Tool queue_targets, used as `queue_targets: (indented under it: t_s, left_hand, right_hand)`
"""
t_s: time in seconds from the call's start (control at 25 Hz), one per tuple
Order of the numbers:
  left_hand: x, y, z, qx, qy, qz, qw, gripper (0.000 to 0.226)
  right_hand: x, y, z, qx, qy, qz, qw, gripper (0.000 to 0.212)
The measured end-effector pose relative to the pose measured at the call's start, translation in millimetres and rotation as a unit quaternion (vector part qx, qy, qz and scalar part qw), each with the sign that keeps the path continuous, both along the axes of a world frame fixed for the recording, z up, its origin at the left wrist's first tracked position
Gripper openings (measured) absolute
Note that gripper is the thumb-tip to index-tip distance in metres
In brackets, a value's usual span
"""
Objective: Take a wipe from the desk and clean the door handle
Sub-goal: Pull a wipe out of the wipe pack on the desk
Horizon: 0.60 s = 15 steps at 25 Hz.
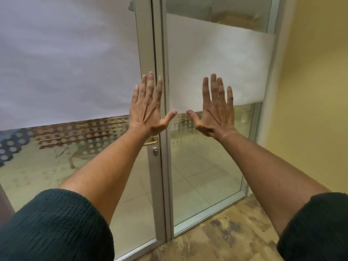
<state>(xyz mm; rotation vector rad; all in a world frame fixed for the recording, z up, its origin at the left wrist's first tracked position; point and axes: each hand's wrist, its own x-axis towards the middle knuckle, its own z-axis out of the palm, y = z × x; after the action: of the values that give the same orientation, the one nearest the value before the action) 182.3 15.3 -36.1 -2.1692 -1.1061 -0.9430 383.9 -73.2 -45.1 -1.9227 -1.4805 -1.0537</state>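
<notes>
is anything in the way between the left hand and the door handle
Nothing visible blocks it. The left hand is open and empty, held up in front of the door frame, and the gold door handle shows just below its wrist, partly hidden by it. No wipe is in view, and the right hand is empty too.

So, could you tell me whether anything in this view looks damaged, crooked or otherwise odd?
Nothing looks broken or spilled. The one oddity: both hands, left and right, are spread open and empty, with no wipe in view, and the left wrist partly hides the brass door handle.
</notes>
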Motion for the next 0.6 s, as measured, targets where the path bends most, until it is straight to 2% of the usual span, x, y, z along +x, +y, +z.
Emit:
queue_targets:
  t_s: [0.28,0.6]
  left_hand:
    - [69,-10,-27,-0.034,0.025,-0.130,0.991,0.102]
    - [144,-53,-73,-0.070,0.057,-0.269,0.959,0.103]
  right_hand:
    - [33,-55,-31,-0.025,0.010,-0.129,0.991,0.104]
    - [61,-141,-72,-0.075,0.030,-0.269,0.960,0.103]
